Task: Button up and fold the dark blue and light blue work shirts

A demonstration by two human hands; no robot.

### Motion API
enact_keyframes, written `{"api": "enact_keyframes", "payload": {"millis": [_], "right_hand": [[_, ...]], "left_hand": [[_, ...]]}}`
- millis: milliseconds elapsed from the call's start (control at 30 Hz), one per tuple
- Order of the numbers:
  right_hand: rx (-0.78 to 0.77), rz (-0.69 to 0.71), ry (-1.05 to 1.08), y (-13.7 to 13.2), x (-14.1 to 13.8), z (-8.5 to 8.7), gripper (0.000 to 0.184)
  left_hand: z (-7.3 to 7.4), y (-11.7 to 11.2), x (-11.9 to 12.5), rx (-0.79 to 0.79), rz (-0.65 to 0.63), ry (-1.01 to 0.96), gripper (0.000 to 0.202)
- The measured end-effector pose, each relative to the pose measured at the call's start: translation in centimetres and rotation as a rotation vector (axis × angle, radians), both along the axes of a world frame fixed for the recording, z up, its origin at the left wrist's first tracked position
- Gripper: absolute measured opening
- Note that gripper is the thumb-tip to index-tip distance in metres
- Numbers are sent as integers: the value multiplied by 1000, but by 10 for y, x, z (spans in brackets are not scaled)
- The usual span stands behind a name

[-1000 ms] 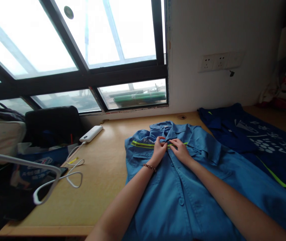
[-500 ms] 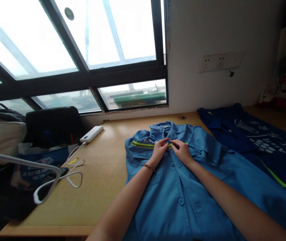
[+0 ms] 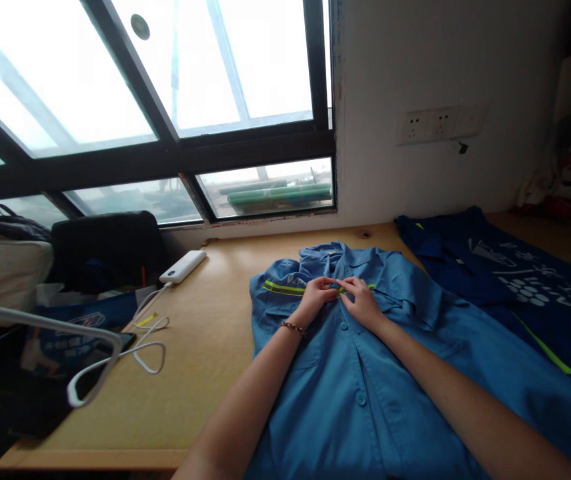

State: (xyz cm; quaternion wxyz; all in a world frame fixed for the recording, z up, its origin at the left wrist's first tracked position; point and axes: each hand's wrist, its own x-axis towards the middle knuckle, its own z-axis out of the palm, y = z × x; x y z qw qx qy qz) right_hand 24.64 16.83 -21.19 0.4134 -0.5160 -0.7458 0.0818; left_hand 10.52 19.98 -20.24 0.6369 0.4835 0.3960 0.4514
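Observation:
A blue work shirt (image 3: 310,413) with a yellow-green reflective stripe across the chest lies front side up on the wooden table (image 3: 190,373). Its collar points toward the wall. At the front placket, level with the stripe, my left hand (image 3: 316,297) pinches the cloth between thumb and fingers. My right hand (image 3: 360,299) pinches the same spot from the other side, its fingertips nearly meeting the left ones. Whatever small part sits between the fingertips is hidden. Lower on the placket, a button (image 3: 361,398) shows. A beaded bracelet (image 3: 293,328) circles my left wrist.
To the right lies a dark blue garment (image 3: 485,267) with white print. A white power bank (image 3: 183,267) with a cable rests at the table's left side. Bags and a black chair back (image 3: 108,253) stand beyond the left edge. Window and wall sockets (image 3: 435,125) are behind.
My right fingers have shifted slightly left and closed in over the placket, nearer my left fingertips. My left hand has moved a little left and down. The shirt lies almost as before.

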Motion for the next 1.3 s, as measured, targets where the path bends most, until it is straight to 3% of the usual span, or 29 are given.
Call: {"api": "enact_keyframes", "payload": {"millis": [467,767,1033,1200,1300], "right_hand": [[-27,-3,-87,-4,1,2,39],[0,-132,-269,-26,-13,25,15],[-154,-263,-453,-17,-28,22,11],[-266,-348,-379,-6,-34,18,12],[-309,-323,-322,-5,-31,14,14]], "left_hand": [[-5,-1,6,118,88,136,22],[-12,4,4,331,134,276,19],[-8,35,0,371,81,301,16],[-1,62,-2,403,111,366,14],[-3,69,-3,462,136,426,12]]}}
